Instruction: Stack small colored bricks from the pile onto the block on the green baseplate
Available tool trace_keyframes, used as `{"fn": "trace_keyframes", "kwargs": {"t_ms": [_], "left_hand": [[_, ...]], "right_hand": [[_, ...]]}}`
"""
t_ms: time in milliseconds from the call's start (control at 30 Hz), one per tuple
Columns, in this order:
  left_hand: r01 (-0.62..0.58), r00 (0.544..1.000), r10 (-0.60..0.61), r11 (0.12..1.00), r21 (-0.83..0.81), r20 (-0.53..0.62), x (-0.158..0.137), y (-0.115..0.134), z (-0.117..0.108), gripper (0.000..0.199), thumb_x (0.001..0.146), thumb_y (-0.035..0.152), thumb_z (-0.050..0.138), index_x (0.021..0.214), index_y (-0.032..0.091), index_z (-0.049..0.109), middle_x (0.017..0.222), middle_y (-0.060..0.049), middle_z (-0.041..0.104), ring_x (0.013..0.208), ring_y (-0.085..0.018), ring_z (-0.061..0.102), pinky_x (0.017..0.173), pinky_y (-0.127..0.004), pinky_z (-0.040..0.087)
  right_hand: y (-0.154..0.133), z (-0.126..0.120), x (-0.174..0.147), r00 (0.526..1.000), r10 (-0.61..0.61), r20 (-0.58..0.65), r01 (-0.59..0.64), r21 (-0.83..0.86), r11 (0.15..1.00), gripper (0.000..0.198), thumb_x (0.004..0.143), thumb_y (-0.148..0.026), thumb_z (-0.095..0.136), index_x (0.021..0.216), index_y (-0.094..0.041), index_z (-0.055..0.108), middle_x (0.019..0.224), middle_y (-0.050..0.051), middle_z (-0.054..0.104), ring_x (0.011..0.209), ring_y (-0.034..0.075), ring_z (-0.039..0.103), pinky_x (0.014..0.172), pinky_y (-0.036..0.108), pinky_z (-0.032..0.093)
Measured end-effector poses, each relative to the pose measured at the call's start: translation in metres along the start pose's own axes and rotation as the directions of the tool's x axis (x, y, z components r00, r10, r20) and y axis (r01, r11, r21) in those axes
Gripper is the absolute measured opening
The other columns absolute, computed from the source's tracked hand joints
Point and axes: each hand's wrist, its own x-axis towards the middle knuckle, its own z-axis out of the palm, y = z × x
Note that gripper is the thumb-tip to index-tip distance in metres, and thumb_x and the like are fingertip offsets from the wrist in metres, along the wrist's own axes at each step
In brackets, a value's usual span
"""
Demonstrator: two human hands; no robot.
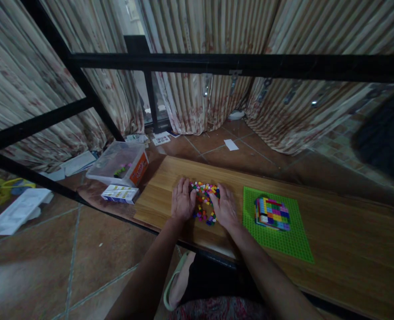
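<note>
On the wooden bench (350, 240), small loose toy bricks (204, 201) in lots of bright colors, lying in a low, spread-out heap right between left hand (182, 202) and right hand (226, 206). Left hand along the left edge of the heap, right hand along the right edge, both about as near. From the left hand, bricks just to the right; from the right hand, bricks just to the left.

Both hands open and quite flat, palms down, fingers pointing away from the body, thumbs turned in at the edges of the heap. Nothing pinched in either hand, as far as shows. No way to tell about bricks hidden under the palms.

Heap seemingly a bit longer from near to far than from side to side, with the most bricks bunched at the far end. No one way of pointing for the bricks: tiny, mixed up, turned every which way.

Past the right hand, a green plate (299, 244) flat on the bench, with a bright block of joined bricks (272, 214) on top. Off past the left end of the bench, a clear tub (112, 160) and a small white box (119, 194), both well apart from the hands.
</note>
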Motion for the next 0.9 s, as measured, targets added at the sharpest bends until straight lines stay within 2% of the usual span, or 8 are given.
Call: {"fn": "trace_keyframes", "kwargs": {"t_ms": [167, 333, 400, 500, 633, 733, 800, 900], "left_hand": [[-0.112, 0.992, 0.114, 0.993, -0.033, 0.061, 0.009, 0.006, 0.007, 0.040, 0.094, 0.036, 0.036, 0.127, 0.016, 0.050, 0.133, -0.014, 0.053, 0.126, -0.026, 0.046, 0.106, -0.046, 0.037], [-0.155, 0.985, 0.165, 0.976, -0.155, 0.055, 0.006, 0.018, 0.008, 0.035, 0.096, 0.029, 0.033, 0.120, 0.015, 0.053, 0.123, -0.013, 0.060, 0.117, -0.021, 0.053, 0.101, -0.040, 0.042], [-0.126, 0.991, 0.133, 0.973, -0.194, 0.023, 0.004, 0.026, 0.010, 0.034, 0.096, 0.028, 0.032, 0.118, 0.015, 0.055, 0.120, -0.012, 0.062, 0.113, -0.021, 0.055, 0.099, -0.039, 0.042], [-0.038, 0.997, 0.023, 0.972, -0.231, -0.069, -0.001, 0.040, 0.016, 0.034, 0.096, 0.028, 0.031, 0.113, 0.015, 0.058, 0.115, -0.013, 0.064, 0.107, -0.021, 0.057, 0.096, -0.041, 0.043], [0.071, 0.971, -0.132, 0.955, -0.288, -0.200, -0.010, 0.052, 0.019, 0.036, 0.096, 0.029, 0.031, 0.113, 0.014, 0.059, 0.111, -0.013, 0.065, 0.107, -0.022, 0.056, 0.097, -0.042, 0.042], [0.111, 0.946, -0.203, 0.935, -0.337, -0.253, -0.009, 0.046, 0.014, 0.038, 0.096, 0.030, 0.029, 0.114, 0.015, 0.058, 0.113, -0.013, 0.064, 0.110, -0.021, 0.056, 0.099, -0.040, 0.041], [0.132, 0.943, -0.225, 0.931, -0.341, -0.247, 0.000, 0.035, 0.009, 0.040, 0.096, 0.032, 0.028, 0.116, 0.014, 0.058, 0.116, -0.014, 0.063, 0.114, -0.021, 0.054, 0.101, -0.040, 0.041], [0.087, 0.990, -0.116, 0.954, -0.286, -0.086, 0.025, 0.017, 0.003, 0.041, 0.096, 0.032, 0.029, 0.117, 0.011, 0.058, 0.121, -0.015, 0.061, 0.120, -0.023, 0.052, 0.106, -0.042, 0.037]], "right_hand": [[-0.007, 0.008, 0.006, 0.998, -0.067, 0.009, 0.066, 0.062, 0.996, 0.052, 0.095, -0.044, 0.035, 0.137, -0.014, 0.043, 0.134, 0.017, 0.053, 0.126, 0.027, 0.046, 0.105, 0.048, 0.035], [-0.012, 0.007, 0.005, 0.995, -0.095, 0.037, 0.084, 0.239, 0.967, 0.048, 0.095, -0.043, 0.032, 0.134, -0.018, 0.046, 0.131, 0.013, 0.056, 0.123, 0.024, 0.050, 0.105, 0.044, 0.037], [-0.015, 0.006, 0.002, 0.996, -0.082, 0.042, 0.064, 0.311, 0.948, 0.047, 0.095, -0.043, 0.033, 0.134, -0.019, 0.045, 0.134, 0.011, 0.054, 0.126, 0.023, 0.048, 0.107, 0.044, 0.036], [-0.018, 0.006, -0.003, 0.999, -0.014, 0.034, -0.001, 0.398, 0.917, 0.047, 0.095, -0.045, 0.034, 0.134, -0.020, 0.045, 0.136, 0.010, 0.053, 0.127, 0.022, 0.048, 0.108, 0.043, 0.035], [-0.014, 0.002, -0.002, 0.994, 0.112, 0.001, -0.099, 0.488, 0.867, 0.049, 0.096, -0.048, 0.030, 0.129, -0.019, 0.049, 0.130, 0.011, 0.058, 0.120, 0.021, 0.054, 0.104, 0.040, 0.039], [-0.005, -0.004, 0.013, 0.980, 0.194, -0.045, -0.149, 0.479, 0.865, 0.052, 0.096, -0.052, 0.026, 0.126, -0.018, 0.052, 0.128, 0.012, 0.060, 0.119, 0.021, 0.055, 0.104, 0.040, 0.039], [0.000, -0.006, 0.030, 0.982, 0.186, -0.029, -0.152, 0.452, 0.879, 0.053, 0.096, -0.052, 0.025, 0.125, -0.018, 0.053, 0.128, 0.012, 0.060, 0.120, 0.022, 0.054, 0.104, 0.039, 0.039], [0.003, -0.005, 0.055, 0.995, 0.060, 0.073, -0.085, 0.404, 0.911, 0.052, 0.096, -0.050, 0.027, 0.126, -0.017, 0.054, 0.129, 0.013, 0.059, 0.121, 0.023, 0.054, 0.105, 0.039, 0.039]]}}
